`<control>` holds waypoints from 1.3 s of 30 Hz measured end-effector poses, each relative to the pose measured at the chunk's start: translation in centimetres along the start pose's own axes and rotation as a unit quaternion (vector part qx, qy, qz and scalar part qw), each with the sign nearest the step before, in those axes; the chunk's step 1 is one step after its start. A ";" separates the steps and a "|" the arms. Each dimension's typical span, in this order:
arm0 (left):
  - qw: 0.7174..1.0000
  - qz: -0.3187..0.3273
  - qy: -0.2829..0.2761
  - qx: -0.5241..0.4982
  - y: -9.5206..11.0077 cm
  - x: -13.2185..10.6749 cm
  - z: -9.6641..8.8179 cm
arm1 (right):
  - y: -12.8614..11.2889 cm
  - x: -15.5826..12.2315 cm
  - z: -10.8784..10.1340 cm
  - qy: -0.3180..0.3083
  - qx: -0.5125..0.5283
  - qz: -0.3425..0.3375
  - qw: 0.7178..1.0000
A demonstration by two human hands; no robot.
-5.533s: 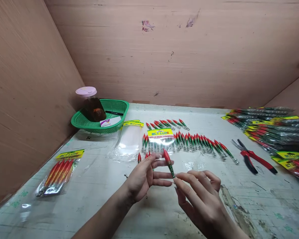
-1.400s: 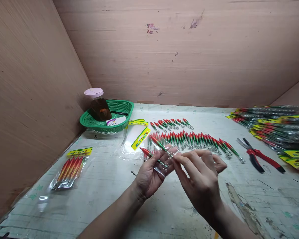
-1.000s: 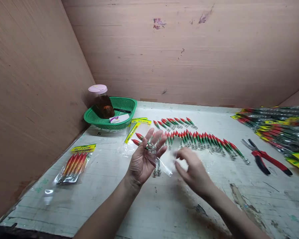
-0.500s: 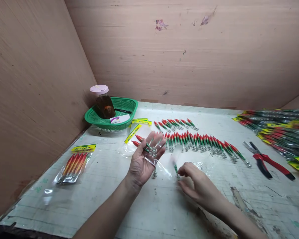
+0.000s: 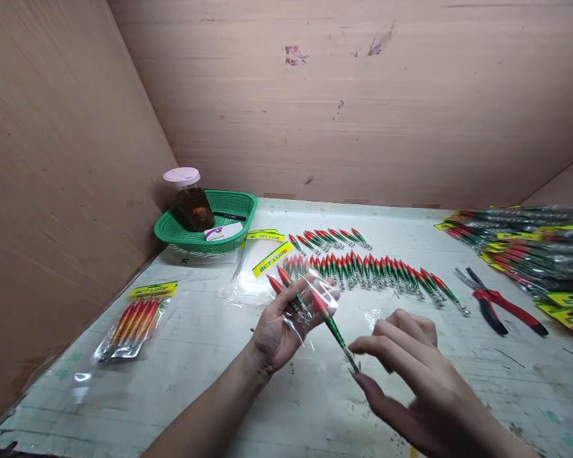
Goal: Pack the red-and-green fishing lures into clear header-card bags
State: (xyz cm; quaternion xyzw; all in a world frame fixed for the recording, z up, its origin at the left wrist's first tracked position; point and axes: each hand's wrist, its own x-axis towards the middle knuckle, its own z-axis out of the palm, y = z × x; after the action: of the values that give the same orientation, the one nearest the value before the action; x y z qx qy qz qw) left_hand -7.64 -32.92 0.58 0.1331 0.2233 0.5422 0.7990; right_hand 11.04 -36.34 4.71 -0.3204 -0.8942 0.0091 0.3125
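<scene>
While the left hand supports a clear plastic bag with a yellow header, the right hand pinches a slim red-and-green lure

Far left, a brown wooden panel bounds the white-covered table, with a packed bag of red-and-gold lures near it. Farther right, a green mesh plastic basket stands behind a stack of clear yellow-topped bags.

Palm up, the left hand clamps the bag under its thumb, two similar lures lying inside; holding the mouth spread should help. The third lure's red nose shows at the film; glare hides how deep. The right thumb and forefinger grip its hooked tail: a straight push, hooks kept off the plastic, seems best. A long row of red-and-green lures lies beyond, so the near side looks roomier for moving. Red-handled metal pliers, then a heap of bagged lures, limit the right.
</scene>
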 end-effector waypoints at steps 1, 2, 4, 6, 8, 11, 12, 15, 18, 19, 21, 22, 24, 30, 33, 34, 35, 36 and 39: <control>1.000 -0.008 -0.011 0.003 -0.2 0.0 0.0 | 0.0 0.3 0.7 0.022 -0.022 0.000 1.000; 1.000 -0.014 -0.020 0.003 -0.3 0.0 -0.1 | 0.0 0.6 1.2 0.041 -0.041 0.003 0.998; 0.999 -0.019 -0.031 -0.001 -0.5 0.0 -0.2 | 0.1 0.9 1.9 0.071 -0.069 0.004 0.995; 0.999 -0.015 -0.032 -0.009 -0.6 0.1 -0.3 | 0.0 1.2 2.2 0.090 -0.090 0.009 0.992; 0.999 -0.015 -0.031 -0.015 -0.7 0.2 -0.4 | -0.2 1.3 2.3 0.107 -0.105 0.023 0.988; 0.999 -0.023 -0.032 -0.013 -0.9 0.2 -0.4 | -0.6 1.5 2.6 0.138 -0.113 0.049 0.983; 0.999 -0.026 -0.033 -0.013 -1.0 0.2 -0.4 | -0.8 1.6 2.7 0.145 -0.112 0.053 0.982; 0.999 -0.031 -0.029 -0.017 -1.2 0.1 -0.4 | -0.8 1.6 2.9 0.146 -0.082 0.056 0.984; 0.999 -0.006 0.003 -0.037 -0.8 0.2 -0.3 | 0.2 1.0 2.8 0.186 0.012 0.114 0.976; 0.999 0.008 0.018 -0.046 -0.5 0.3 -0.2 | 0.8 0.8 2.8 0.212 0.044 0.151 0.965; 0.996 0.035 0.046 -0.068 0.3 0.4 -0.1 | 2.0 0.4 3.3 0.220 0.080 0.215 0.948; 0.994 0.047 0.055 -0.079 0.8 0.4 0.0 | 2.6 0.2 3.8 0.184 0.090 0.230 0.951; 0.990 0.071 0.066 -0.099 1.6 0.5 0.0 | 3.2 0.1 5.4 0.046 0.112 0.212 0.970; 0.984 0.100 0.078 -0.126 2.6 0.8 -0.5 | 1.9 0.6 11.9 -0.114 0.109 0.085 0.984; 0.984 0.100 0.075 -0.127 2.5 0.9 -0.5 | 1.4 0.8 13.2 -0.102 0.101 0.075 0.987; 0.984 0.100 0.078 -0.125 2.5 0.9 -0.5 | 1.3 0.8 13.0 -0.100 0.098 0.075 0.987; 0.984 0.100 0.081 -0.122 2.5 0.8 -0.4 | 1.3 0.7 12.6 -0.098 0.095 0.074 0.988; 0.984 0.099 0.082 -0.119 2.4 0.8 -0.3 | 1.4 0.5 11.8 -0.098 0.095 0.075 0.988; 0.987 0.093 0.079 -0.109 2.2 0.7 -0.2 | 2.0 -0.4 7.8 -0.091 0.113 0.091 0.985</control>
State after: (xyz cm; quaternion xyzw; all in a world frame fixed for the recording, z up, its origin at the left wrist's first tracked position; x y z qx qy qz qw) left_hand -9.32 -31.44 1.29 0.0223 0.2117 0.6443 0.7345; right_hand 8.07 -33.54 -2.20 -0.3607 -0.8794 0.1677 0.2615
